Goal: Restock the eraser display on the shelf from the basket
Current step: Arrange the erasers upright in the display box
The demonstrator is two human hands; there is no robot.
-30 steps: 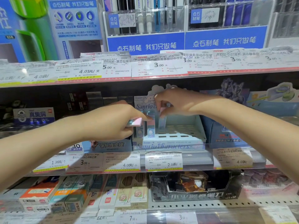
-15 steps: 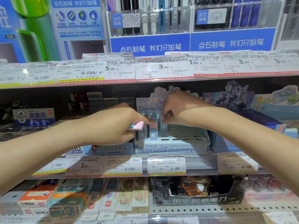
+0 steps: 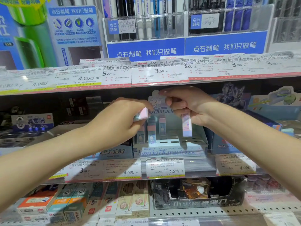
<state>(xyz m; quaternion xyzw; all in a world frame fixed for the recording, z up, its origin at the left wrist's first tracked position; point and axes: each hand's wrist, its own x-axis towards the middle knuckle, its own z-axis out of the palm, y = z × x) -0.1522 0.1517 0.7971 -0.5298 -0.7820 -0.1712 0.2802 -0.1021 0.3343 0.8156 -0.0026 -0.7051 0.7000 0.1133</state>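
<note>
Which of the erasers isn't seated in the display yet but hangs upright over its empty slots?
The lilac eraser pinched by the right hand; the left hand's pink eraser lies sideways, and the others stand in the display.

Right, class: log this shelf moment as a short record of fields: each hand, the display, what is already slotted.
left hand: grips pink eraser pack
right hand: pinches one upright eraser above the tray
display tray: pale blue, mostly open slots
slotted erasers: a few upright at left
price tag: 2.0
</note>
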